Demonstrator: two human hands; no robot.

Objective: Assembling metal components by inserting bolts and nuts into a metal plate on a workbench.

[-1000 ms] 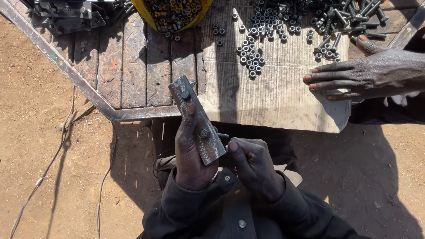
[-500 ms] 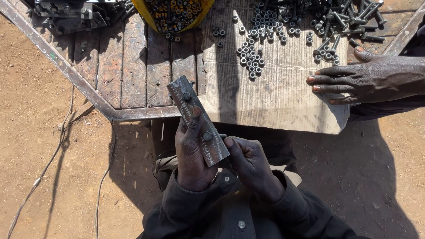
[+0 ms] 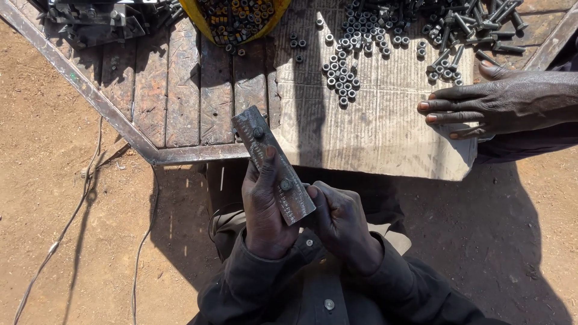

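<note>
Fingers of the left hand (image 3: 265, 207) wrapped a flat metal plate (image 3: 274, 164), which slanted up over the wooden table (image 3: 180, 90) edge. Just beside it, the right hand (image 3: 340, 219) pinched the plate's lower end near a bolt head (image 3: 285, 185). Farther right, another person's hand (image 3: 500, 105) rested flat on cardboard (image 3: 373, 132).

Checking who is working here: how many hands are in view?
3. The left hand grips the metal bar; the right hand touches its lower end; another person's hand rests on the cardboard sheet.
</note>
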